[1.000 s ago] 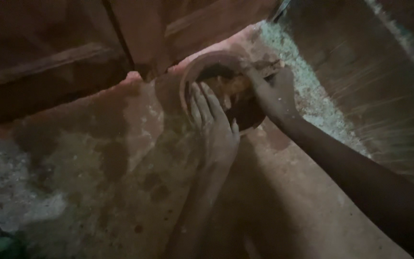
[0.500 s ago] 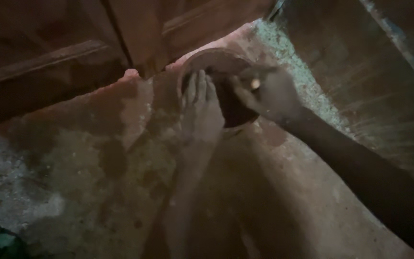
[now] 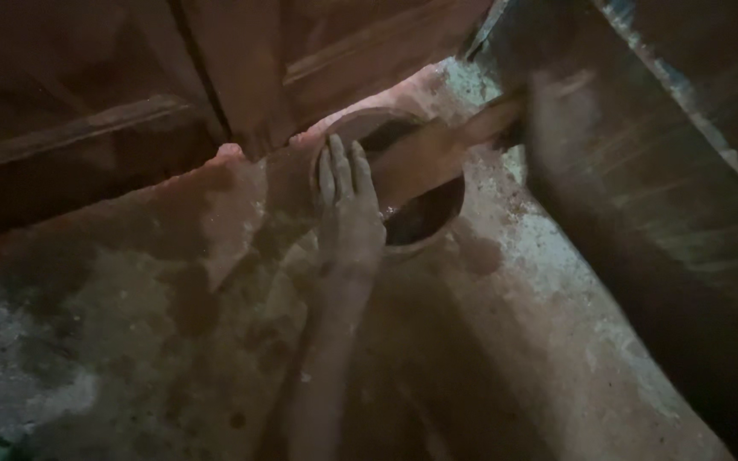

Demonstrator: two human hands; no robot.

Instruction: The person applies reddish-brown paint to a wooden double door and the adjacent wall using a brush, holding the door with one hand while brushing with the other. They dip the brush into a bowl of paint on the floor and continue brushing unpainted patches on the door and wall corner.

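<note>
A round clay bowl sits on the earthen floor against a wooden wall, its inside dark. My left hand lies flat on the bowl's near-left rim, fingers stretched out and close together, smeared with mud. My right hand is blurred, up and to the right of the bowl. It seems to grip the far end of a flat brownish wooden piece, which slants down into the bowl. My right forearm runs dark along the right side of the view.
Wooden door panels stand right behind the bowl. A dark slatted board rises on the right. The mud floor is damp and patchy, with pale grit beside the bowl.
My right hand has come out of the bowl and swung up to the right, with the long wooden piece now showing. My left hand has stayed on the rim.
</note>
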